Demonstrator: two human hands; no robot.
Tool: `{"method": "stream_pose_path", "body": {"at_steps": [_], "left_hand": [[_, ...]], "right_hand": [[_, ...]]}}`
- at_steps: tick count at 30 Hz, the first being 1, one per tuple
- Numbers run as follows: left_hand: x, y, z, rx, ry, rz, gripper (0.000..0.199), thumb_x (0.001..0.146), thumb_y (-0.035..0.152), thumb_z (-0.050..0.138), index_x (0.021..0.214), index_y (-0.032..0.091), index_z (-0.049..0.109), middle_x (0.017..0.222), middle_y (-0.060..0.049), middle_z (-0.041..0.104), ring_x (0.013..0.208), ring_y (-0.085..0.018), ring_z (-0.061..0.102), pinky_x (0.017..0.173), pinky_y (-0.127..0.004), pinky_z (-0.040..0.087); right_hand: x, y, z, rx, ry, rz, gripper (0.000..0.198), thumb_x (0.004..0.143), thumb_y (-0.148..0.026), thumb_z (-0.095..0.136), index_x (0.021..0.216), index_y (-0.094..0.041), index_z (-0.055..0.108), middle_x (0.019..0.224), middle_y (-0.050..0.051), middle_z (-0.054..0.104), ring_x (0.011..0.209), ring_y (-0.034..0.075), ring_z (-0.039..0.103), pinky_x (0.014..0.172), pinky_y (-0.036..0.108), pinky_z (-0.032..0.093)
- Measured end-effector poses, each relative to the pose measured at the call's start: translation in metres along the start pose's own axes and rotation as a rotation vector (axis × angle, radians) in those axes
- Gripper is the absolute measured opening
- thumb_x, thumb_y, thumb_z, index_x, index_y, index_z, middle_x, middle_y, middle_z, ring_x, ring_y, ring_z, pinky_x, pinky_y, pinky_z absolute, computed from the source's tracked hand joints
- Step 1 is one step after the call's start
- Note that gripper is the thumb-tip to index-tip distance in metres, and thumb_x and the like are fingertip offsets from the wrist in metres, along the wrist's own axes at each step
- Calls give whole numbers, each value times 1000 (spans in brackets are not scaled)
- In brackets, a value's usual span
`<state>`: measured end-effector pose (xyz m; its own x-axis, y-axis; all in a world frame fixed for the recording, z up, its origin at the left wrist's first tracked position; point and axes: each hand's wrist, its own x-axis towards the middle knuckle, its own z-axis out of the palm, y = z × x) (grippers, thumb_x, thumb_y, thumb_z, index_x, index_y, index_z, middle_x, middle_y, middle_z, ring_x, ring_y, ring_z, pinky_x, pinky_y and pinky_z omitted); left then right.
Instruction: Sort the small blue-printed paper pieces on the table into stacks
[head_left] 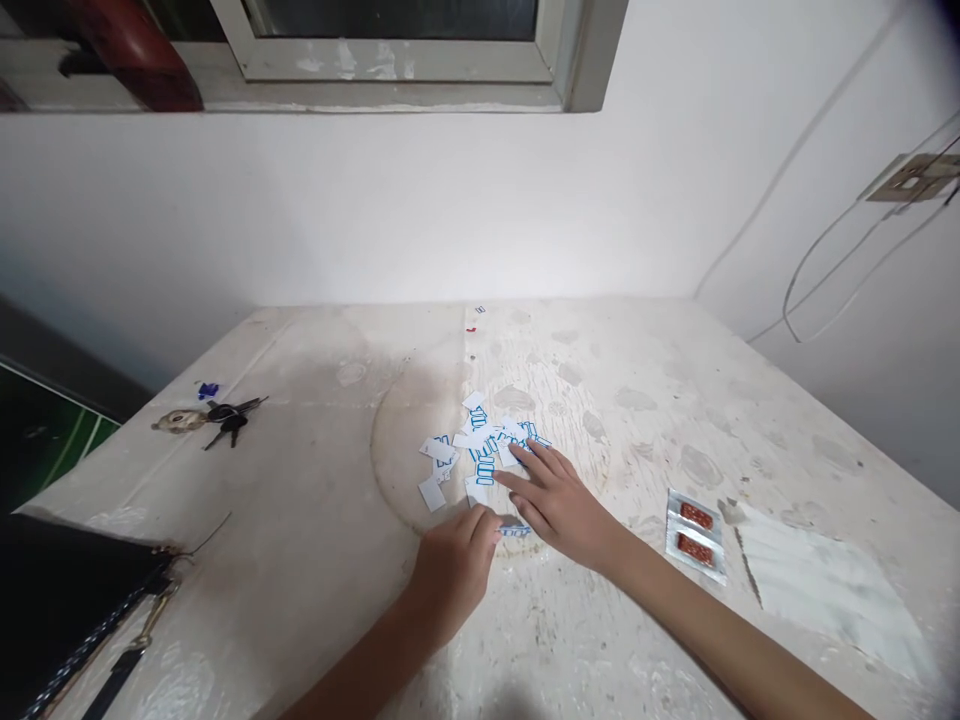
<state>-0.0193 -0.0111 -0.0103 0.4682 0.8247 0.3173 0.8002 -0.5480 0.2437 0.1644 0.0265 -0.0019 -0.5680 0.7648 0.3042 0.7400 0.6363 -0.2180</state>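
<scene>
Small white paper pieces with blue print lie in a loose, overlapping pile near the middle of the table. At the pile's near edge my left hand is closed, thumb and forefinger pinching the end of a blue-printed paper piece. My right hand reaches in from the right with its fingers spread. Its fingertips rest on or just over the pile's right side, and its thumb is close to the pinched piece. Some pieces are partly hidden under the right fingers.
Keys with a fob and a small blue item lie on the left. A black bag sits at the near left. To the right are a blister pack with two red tablets and a whitish cloth. The wall bounds the table's back.
</scene>
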Motion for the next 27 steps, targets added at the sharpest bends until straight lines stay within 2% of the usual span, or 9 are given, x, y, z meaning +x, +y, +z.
{"method": "stream_pose_path", "body": {"at_steps": [7, 10, 12, 16, 21, 24, 27], "left_hand": [[0, -2, 3, -14, 31, 28, 19, 84, 12, 36, 84, 20, 53, 74, -1, 60, 63, -14, 56, 53, -24, 40], [0, -2, 3, -14, 43, 46, 19, 84, 11, 36, 85, 20, 53, 74, -1, 59, 63, -14, 55, 52, -24, 39], [-1, -1, 2, -16, 39, 51, 19, 84, 12, 36, 87, 20, 53, 74, -1, 59, 63, -14, 55, 52, -24, 39], [-1, -1, 2, -13, 27, 47, 19, 85, 14, 35, 86, 19, 53, 75, -2, 59, 64, -14, 55, 54, -24, 39], [-1, -1, 2, -17, 27, 53, 18, 86, 14, 36, 88, 20, 53, 75, -1, 59, 65, -14, 55, 54, -25, 39], [-1, -1, 2, -28, 27, 54, 19, 86, 14, 35, 86, 19, 53, 75, -2, 59, 65, -14, 55, 54, -25, 39], [0, -1, 1, -44, 21, 54, 20, 86, 13, 35, 89, 20, 53, 76, -2, 59, 66, -14, 55, 55, -25, 39]], "right_hand": [[15, 2, -3, -205, -67, -98, 33, 88, -14, 36, 119, -16, 48, 121, 14, 49, 110, 27, 45, 83, 41, 45], [21, 6, -2, -204, -56, -109, 28, 88, -11, 35, 111, -16, 51, 104, 13, 56, 93, 23, 53, 73, 36, 47], [24, 7, -2, -181, -28, -93, 22, 89, -15, 35, 102, -16, 53, 92, 11, 58, 84, 22, 53, 69, 35, 46], [33, 1, 0, -200, 23, 7, 19, 89, -25, 37, 87, -14, 53, 81, 11, 57, 78, 23, 52, 67, 37, 43], [45, -10, 4, -196, 48, 195, 16, 85, -19, 38, 91, -13, 52, 81, 12, 56, 75, 23, 51, 66, 35, 40], [50, -13, 6, -208, 13, 245, 16, 83, -15, 37, 89, -12, 52, 80, 12, 57, 74, 24, 52, 66, 35, 39], [54, -15, 8, -229, -5, 288, 17, 83, -19, 40, 91, -11, 52, 82, 13, 57, 77, 25, 52, 68, 36, 39]]}}
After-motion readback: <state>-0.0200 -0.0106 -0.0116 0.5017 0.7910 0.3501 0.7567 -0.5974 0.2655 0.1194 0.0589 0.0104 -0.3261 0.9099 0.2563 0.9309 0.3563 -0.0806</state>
